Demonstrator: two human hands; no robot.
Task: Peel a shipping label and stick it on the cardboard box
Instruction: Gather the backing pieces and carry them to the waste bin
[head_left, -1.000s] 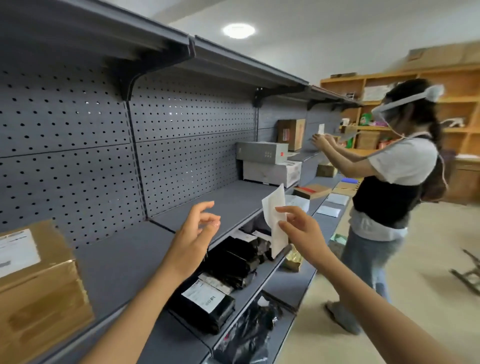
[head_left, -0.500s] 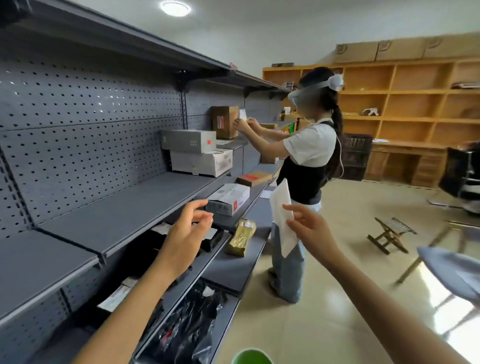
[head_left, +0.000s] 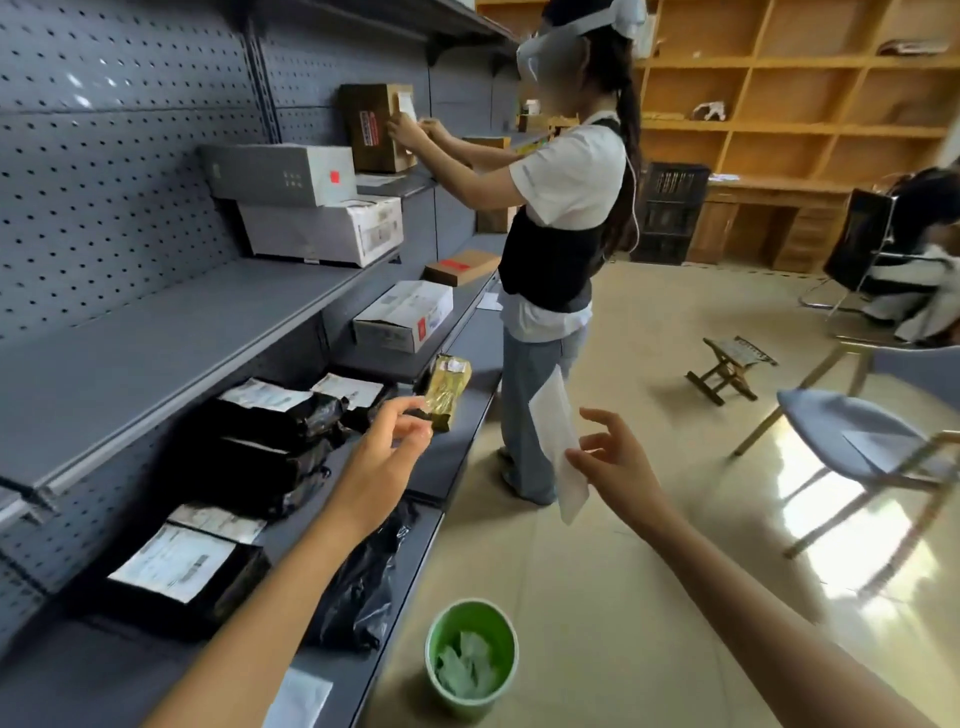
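Note:
My right hand (head_left: 618, 460) is out over the floor, pinching a white slip of paper (head_left: 557, 441) at its edge with the thumb while the other fingers spread. The slip hangs upright and looks blank. My left hand (head_left: 387, 449) hovers over the lower shelf with thumb and forefinger close together and nothing in them. A brown cardboard box (head_left: 371, 127) stands on the upper shelf far ahead, where another person (head_left: 563, 208) presses a label onto it. No cardboard box is within my reach in this view.
Grey shelving (head_left: 171, 338) runs along the left with black mailer bags (head_left: 270, 431), white cartons (head_left: 402, 317) and a gold packet (head_left: 447, 389). A green bin (head_left: 470, 657) with crumpled paper stands on the floor below my arms. A blue chair (head_left: 857, 431) and small stool (head_left: 724, 371) are to the right.
My view has swung right and down, away from the labelled box at the left. Both hands have dropped lower with the slip still in my right hand. The green bin has come into view.

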